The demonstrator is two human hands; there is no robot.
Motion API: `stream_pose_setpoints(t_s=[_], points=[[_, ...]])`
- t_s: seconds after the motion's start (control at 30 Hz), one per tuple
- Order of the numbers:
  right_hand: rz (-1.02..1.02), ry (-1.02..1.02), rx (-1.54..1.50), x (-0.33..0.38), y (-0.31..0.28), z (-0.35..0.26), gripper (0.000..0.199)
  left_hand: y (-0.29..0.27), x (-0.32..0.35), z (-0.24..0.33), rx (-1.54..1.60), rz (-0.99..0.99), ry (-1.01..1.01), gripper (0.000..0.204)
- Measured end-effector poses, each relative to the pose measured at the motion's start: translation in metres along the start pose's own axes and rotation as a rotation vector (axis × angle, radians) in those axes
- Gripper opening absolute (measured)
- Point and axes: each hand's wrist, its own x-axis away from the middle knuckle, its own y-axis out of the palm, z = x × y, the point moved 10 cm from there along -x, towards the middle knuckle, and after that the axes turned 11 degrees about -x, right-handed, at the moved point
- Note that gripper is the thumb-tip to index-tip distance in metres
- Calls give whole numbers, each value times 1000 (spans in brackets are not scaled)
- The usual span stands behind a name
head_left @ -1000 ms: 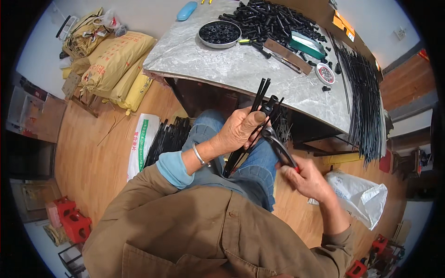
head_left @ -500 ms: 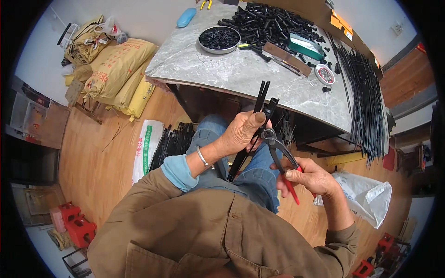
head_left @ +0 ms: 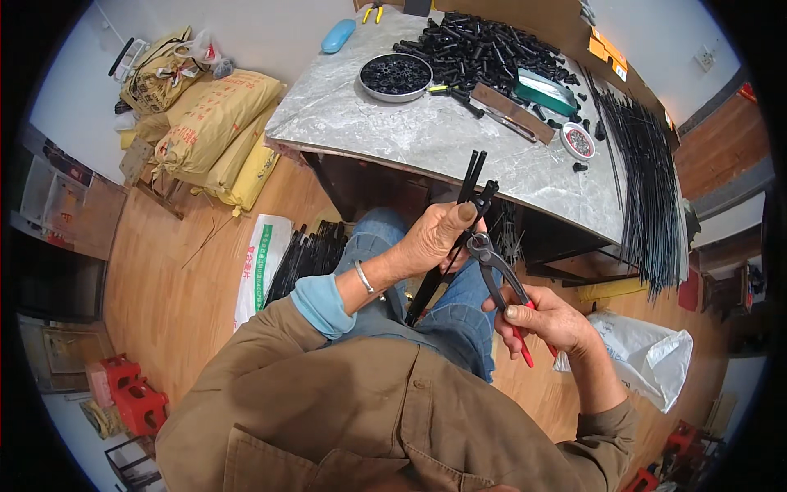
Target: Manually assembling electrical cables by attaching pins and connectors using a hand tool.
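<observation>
My left hand (head_left: 438,238) is closed around black rods (head_left: 471,176), thumb on top. The rods stand upright between my knees, and their lower part (head_left: 425,295) runs down toward my lap. One has a thicker black fitting (head_left: 489,193) near its top. My right hand (head_left: 545,316) is wrapped around the red-gripped handles of end-cutting pincers (head_left: 498,271). Their dark metal head lies against the rods, just below the fitting and beside my left fingers. Whether the jaws bite on anything is too small to tell.
On the grey marbled table (head_left: 328,115) lie a heap of short black fittings (head_left: 479,53), a round dish of small black parts (head_left: 396,75), a green box (head_left: 545,92) and long black rods (head_left: 648,193). More rods (head_left: 310,254) and a white plastic bag (head_left: 643,353) lie on the floor.
The whole view has shifted slightly. My right fingers curl further around the pincer handles. The pincers stay against the rods, and my left hand keeps its hold.
</observation>
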Motion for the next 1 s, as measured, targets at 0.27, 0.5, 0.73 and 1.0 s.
stream_pose_setpoints(t_s=[0.27, 0.5, 0.73, 1.0], points=[[20, 1, -12, -6, -2, 7, 46, 5, 0, -3, 89, -73, 7, 60], [116, 95, -36, -10, 5, 22, 47, 8, 0, -1, 59, -71, -1, 62], [236, 221, -158, -7, 15, 33, 50, 2, -2, 2, -1, -19, -2, 64], [451, -221, 833, -10, -34, -30, 21, -28, -10, -12, 84, 167, -96, 63]])
